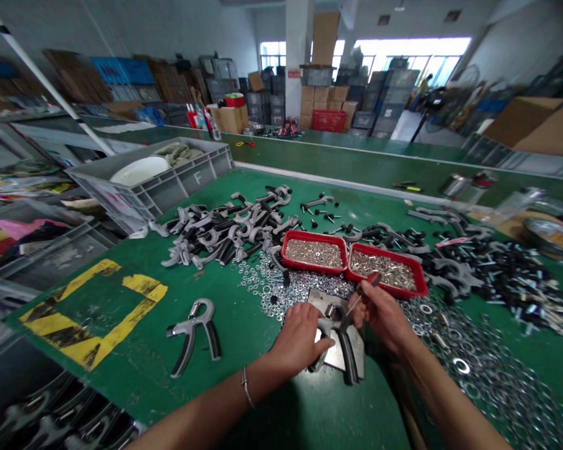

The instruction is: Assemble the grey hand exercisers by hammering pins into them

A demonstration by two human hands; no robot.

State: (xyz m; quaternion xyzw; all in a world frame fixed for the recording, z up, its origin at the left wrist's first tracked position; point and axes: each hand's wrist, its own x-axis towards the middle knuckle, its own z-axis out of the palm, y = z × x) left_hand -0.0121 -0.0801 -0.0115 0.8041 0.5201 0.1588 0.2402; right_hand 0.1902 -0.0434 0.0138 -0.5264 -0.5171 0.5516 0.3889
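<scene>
In the head view, a grey and black hand grip exerciser [349, 357] lies on a metal plate [359, 350] in front of me. My left hand [299, 332] is closed around its left handle, thumb pointing right. In my right hand [382, 314] is a thin tool with a red handle [374, 279], seemingly a screwdriver; its shaft slants down to the exerciser's upper part. A coil spring [329, 310] shows near the top of the exerciser. Another hand grip exerciser [197, 331], with its spring fitted, lies apart on the left.
Behind the plate stand two red trays, one with tiny parts [314, 252] and one with small metal pins [385, 270]. Loose washers [469, 350] spread rightward. Grey handles [229, 228] are heaped at back left, black-headed screws [507, 272] at right. A grey crate [187, 175] sits at left.
</scene>
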